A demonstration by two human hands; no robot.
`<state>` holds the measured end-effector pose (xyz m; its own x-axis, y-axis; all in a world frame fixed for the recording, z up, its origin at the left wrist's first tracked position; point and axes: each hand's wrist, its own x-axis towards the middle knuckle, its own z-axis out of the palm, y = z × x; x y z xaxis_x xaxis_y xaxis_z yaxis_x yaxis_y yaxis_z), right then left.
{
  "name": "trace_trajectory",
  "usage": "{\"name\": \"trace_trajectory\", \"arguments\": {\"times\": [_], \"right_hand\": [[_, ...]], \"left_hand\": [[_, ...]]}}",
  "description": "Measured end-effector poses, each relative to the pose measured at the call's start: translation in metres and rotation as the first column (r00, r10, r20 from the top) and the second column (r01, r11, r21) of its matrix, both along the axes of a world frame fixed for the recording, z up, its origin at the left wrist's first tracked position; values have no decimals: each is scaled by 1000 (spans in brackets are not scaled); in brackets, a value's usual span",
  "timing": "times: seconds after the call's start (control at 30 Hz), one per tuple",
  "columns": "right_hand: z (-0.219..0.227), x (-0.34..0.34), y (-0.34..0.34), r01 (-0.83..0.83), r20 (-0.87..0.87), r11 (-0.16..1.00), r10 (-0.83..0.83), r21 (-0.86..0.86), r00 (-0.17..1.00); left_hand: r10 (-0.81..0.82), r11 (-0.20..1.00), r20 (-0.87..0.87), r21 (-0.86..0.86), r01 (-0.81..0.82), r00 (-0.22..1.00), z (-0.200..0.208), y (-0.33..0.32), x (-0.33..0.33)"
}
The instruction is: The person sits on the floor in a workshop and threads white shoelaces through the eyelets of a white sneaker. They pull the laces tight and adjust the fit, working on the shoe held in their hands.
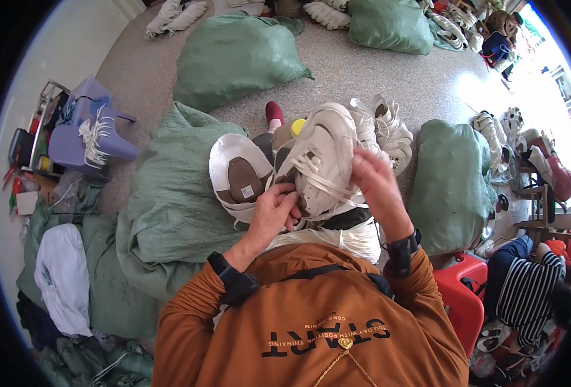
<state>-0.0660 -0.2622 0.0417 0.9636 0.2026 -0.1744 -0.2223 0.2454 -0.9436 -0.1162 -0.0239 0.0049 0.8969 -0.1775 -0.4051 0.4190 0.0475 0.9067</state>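
A white and cream sneaker lies over my lap with its toe pointing away from me. Flat white shoelaces cross its front and run toward its right side. My left hand is closed, its fingertips pinching at the sneaker's left edge near the opening. At the right side my right hand has its thumb and fingers bent together at the laces; the exact grip is partly hidden. Beside my left hand rests another white shoe with a brown insole. A bundle of white laces lies across my lap.
Stuffed green sacks lie around me: left, ahead and right. More sneakers stand just beyond my right hand. A purple stool is at left, a red stool at right. A person in stripes sits right.
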Motion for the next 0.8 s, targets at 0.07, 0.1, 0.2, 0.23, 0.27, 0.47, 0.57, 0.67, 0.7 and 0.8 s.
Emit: {"name": "trace_trajectory", "arguments": {"times": [0.07,0.1,0.2,0.23,0.27,0.47,0.57,0.67,0.7,0.8], "right_hand": [[-2,-8,0,-191,-92,980,185,-59,978],[-3,-5,-1,-197,-111,978,189,-68,976],[-7,4,-7,-204,-122,975,193,-85,974],[-6,3,-6,-207,-127,977,200,-49,972],[-2,1,-5,-210,-132,978,206,-14,970],[1,1,23,-204,-52,978,206,48,977],[-18,9,18,-252,-156,965,261,77,953],[-27,16,1,-287,-258,928,346,239,902],[-28,18,-4,-286,-275,911,369,297,888],[-46,21,-9,-326,-250,878,423,350,871]], "left_hand": [[-46,998,19,34,46,999,-1,3,0],[-66,996,30,56,64,997,0,5,0],[-47,997,41,58,44,998,4,7,-4],[-74,994,60,84,68,996,6,8,-4],[-101,990,77,111,93,992,8,9,-4],[-124,991,-19,42,125,992,11,10,5],[-192,979,-19,61,193,981,9,4,6],[-240,967,-1,91,239,971,20,-1,1],[-221,970,6,107,219,975,20,0,2],[-150,978,17,147,146,988,16,5,3]]}}
